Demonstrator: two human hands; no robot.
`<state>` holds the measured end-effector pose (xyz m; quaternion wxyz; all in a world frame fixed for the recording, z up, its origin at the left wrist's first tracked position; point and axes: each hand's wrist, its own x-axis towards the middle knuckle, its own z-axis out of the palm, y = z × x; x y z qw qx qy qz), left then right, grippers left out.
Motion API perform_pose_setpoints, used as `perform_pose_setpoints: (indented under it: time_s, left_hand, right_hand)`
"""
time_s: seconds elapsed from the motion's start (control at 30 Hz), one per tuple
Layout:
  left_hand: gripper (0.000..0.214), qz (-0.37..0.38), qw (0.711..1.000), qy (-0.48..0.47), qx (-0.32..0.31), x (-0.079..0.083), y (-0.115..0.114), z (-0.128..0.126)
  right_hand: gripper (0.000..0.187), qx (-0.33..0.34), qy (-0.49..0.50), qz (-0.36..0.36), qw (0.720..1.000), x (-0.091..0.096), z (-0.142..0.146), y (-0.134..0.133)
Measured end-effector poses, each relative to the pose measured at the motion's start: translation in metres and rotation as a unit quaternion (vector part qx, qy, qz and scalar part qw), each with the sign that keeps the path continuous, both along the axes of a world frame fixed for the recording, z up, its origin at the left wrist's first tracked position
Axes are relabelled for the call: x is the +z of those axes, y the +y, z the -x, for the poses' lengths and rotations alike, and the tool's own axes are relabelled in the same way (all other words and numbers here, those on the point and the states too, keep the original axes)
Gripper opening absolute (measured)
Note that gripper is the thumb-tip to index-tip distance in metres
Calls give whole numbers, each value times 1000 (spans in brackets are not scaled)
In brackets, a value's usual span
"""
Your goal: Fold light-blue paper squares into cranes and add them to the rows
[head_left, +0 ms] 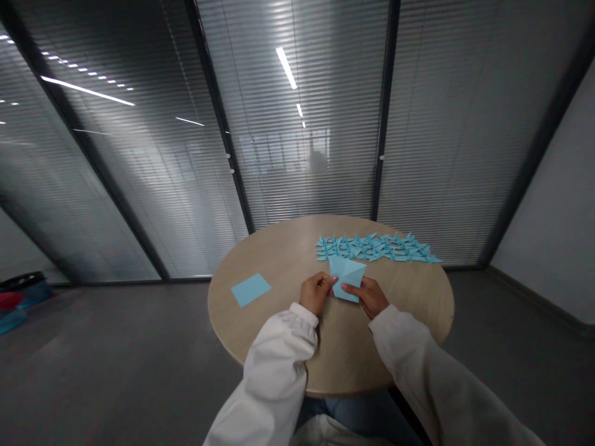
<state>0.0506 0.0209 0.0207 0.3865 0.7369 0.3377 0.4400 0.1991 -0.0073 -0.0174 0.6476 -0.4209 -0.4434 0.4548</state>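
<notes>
Both hands (343, 293) pinch folded blue origami paper (346, 279) — round wood table (409, 310), paper cranes (377, 247) beyond, flat blue sheet (251, 290) left.

The view comes from a camera worn on my head, facing forward and tilted down. It sits close above my left hand (317, 293) and my right hand (365, 296), with my white-sleeved forearms (274, 378) rising from the bottom edge. It looks across a round, pale wood-topped table (279, 254) toward a more distant glass wall with grey slatted blinds (307, 93).
</notes>
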Motion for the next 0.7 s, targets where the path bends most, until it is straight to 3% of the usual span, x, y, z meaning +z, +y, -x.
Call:
perform_pose_setpoints:
  time_s: [0.2,0.47,0.7]
  left_hand:
    - [31,14,999,-39,4,-2,3,-1]
    - [30,134,977,-165,-16,3,5,-2]
    - [26,202,954,-218,26,7,4,-1]
  right_hand:
    - [42,18,-10,7,1000,-1,-1,0]
    - [42,49,-29,18,998,-1,-1,-3]
    - [43,56,-56,23,997,-1,-2,-3]
